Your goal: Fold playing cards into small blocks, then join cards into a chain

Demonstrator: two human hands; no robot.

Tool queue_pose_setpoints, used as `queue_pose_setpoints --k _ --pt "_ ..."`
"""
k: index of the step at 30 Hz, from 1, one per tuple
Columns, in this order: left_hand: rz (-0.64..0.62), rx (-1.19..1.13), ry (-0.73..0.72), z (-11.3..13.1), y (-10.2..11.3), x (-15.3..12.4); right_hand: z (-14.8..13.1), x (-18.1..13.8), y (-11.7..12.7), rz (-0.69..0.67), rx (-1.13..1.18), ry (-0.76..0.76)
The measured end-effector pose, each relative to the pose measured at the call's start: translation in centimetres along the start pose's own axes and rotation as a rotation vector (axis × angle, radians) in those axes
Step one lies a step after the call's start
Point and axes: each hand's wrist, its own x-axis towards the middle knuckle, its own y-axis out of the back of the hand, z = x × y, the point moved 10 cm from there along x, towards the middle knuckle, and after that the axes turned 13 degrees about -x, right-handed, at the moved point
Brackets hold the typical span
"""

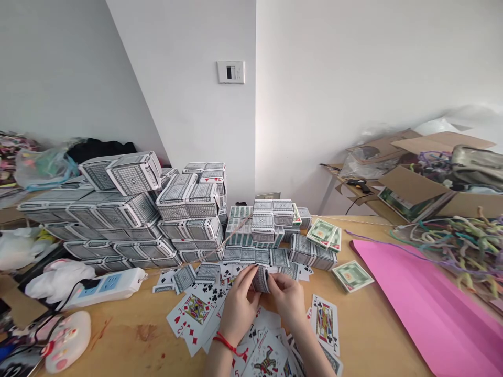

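Both my hands meet over the wooden table (377, 335) and grip one small stack of playing cards (260, 280) with patterned grey backs. My left hand (239, 303), with a red cord round its wrist, pinches the stack's left side. On the right side, my right hand (288, 298) has its fingers curled on the stack. Loose face-up cards (196, 309) lie scattered under and around my hands, among them a jack of spades (325, 322). Just beyond my fingers stand rows of stacked decks (271, 225).
A tall pile of boxed decks (129, 209) fills the left back. A white power strip (104, 285) lies at the left, a green-backed deck (352, 275) and pink paper sheet (428, 309) at the right. Cardboard boxes (428, 178) and tangled coloured cords (459, 241) sit far right.
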Motion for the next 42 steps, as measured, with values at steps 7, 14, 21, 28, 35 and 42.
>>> queue_pose_setpoints --k 7,14,21,28,35,42 --pt "-0.015 0.013 0.014 -0.3 -0.1 0.1 0.4 0.0 -0.2 0.020 -0.006 0.001" --pt "0.075 -0.005 0.011 -0.3 1.1 0.3 0.5 0.0 -3.4 -0.259 0.439 -0.093" --pt "0.036 -0.013 0.040 -0.4 0.5 0.2 1.4 0.2 -2.5 -0.173 0.358 -0.106" --pt "0.078 -0.030 0.034 -0.2 0.6 0.3 0.8 -0.1 -1.7 -0.058 0.163 0.011" --pt "0.123 -0.042 0.050 -0.5 1.1 0.2 -0.5 -0.8 -2.2 -0.059 -0.015 0.159" --pt "0.088 -0.022 0.047 -0.4 0.6 0.2 -0.2 -0.6 -2.0 -0.021 -0.046 0.142"
